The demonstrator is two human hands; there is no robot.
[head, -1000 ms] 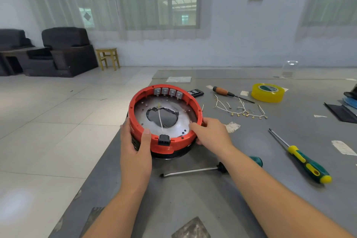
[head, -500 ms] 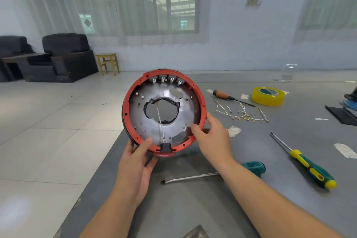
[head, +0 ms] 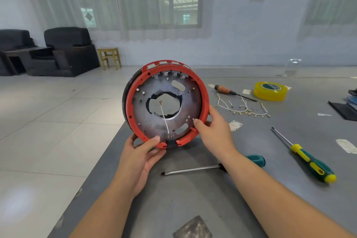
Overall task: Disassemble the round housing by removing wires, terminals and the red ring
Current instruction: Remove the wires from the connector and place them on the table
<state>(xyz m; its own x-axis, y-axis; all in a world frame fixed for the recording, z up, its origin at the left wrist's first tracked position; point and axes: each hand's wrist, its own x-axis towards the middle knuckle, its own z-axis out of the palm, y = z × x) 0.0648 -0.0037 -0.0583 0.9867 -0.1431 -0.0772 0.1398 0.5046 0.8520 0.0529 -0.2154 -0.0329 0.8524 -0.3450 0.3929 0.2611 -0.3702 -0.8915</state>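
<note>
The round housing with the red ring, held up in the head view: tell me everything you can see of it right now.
The round housing with the red plastic ring is held tilted up on edge above the grey table, its inner face toward the camera. The ring frames a grey metal plate with a ragged, black-edged central hole, two oval slots and small holes. One thin white wire runs from a black connector at the bottom rim up across the hole. Grey terminals sit along the top rim. The left hand grips the bottom edge; the right hand grips the lower right edge.
</note>
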